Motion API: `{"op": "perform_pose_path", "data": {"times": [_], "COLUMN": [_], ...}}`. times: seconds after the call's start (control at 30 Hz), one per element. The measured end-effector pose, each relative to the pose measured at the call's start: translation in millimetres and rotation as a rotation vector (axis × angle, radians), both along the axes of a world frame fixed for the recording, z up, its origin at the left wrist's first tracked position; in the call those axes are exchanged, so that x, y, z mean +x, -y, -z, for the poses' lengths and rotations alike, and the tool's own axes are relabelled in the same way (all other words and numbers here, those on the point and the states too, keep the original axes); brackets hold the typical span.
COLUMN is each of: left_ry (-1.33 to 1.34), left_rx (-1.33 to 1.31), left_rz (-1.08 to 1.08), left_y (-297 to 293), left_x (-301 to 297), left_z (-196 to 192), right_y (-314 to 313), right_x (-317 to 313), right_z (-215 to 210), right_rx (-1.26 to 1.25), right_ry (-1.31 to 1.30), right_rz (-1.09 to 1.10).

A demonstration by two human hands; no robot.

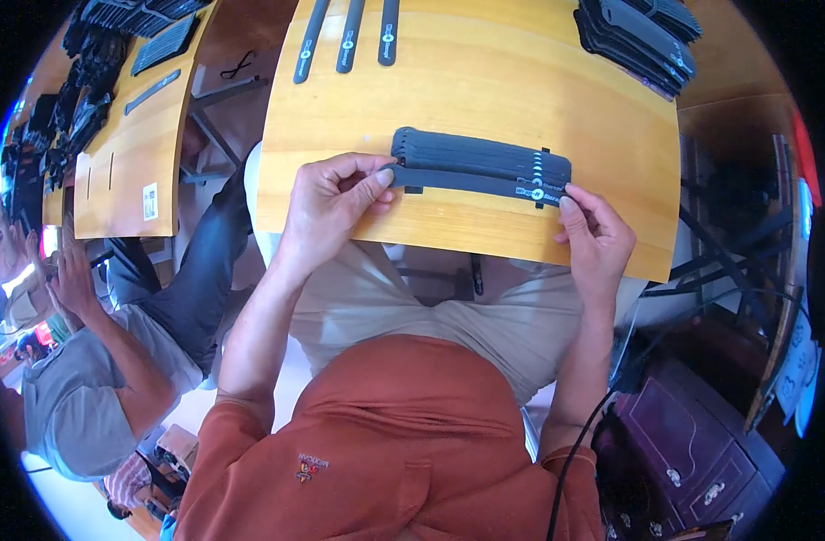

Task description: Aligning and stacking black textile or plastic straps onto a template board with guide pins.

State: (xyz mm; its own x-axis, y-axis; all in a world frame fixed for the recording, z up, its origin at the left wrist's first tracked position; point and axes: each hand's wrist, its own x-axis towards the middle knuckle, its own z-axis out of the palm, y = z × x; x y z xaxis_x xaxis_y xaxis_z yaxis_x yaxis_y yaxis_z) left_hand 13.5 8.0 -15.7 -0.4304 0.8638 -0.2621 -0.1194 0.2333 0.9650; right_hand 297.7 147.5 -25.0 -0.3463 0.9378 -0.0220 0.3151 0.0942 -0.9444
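A dark grey, flat strap (471,183) with a white round mark near its right end stretches between my two hands, close to the table's near edge. Thumb and fingers of my left hand (333,206) pinch its left end. At the other end, my right hand (600,236) pinches the strap's tip between thumb and fingers. Just behind it lies a row of overlapping similar straps (475,149), their white marks lined up at the right. Small black tabs stick out at the edges of this row.
Three separate straps (348,36) lie at the far left of the wooden table (484,99); a strap pile (633,45) stands at the far right. On the left, a co-worker (106,388) sits by another table (128,162) bearing more straps. A purple drawer cabinet (669,433) is at lower right.
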Motion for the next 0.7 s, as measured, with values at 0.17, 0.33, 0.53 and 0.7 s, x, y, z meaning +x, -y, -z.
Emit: {"op": "perform_pose_path", "data": {"times": [0.17,0.33,0.53,0.7], "left_ry": [-0.028,-0.097,-0.15,-0.152], "left_rx": [-0.059,-0.122,-0.152,-0.191], "left_rz": [0.025,0.015,-0.038,-0.058], "left_y": [-0.7,-4.4,-10.4,-12.9], "left_x": [-3.3,-1.4,5.0,6.9], "left_z": [6.0,8.3,4.3,0.0], "right_y": [-3.3,-5.8,-7.5,-5.1], "right_x": [-2.8,-2.0,-1.6,-4.3], "right_z": [0.3,1.5,4.5,6.0], "right_rx": [0.034,0.046,0.08,0.067], "right_ry": [0.037,0.022,0.015,-0.008], "right_rz": [-0.005,-0.023,-0.024,0.019]}}
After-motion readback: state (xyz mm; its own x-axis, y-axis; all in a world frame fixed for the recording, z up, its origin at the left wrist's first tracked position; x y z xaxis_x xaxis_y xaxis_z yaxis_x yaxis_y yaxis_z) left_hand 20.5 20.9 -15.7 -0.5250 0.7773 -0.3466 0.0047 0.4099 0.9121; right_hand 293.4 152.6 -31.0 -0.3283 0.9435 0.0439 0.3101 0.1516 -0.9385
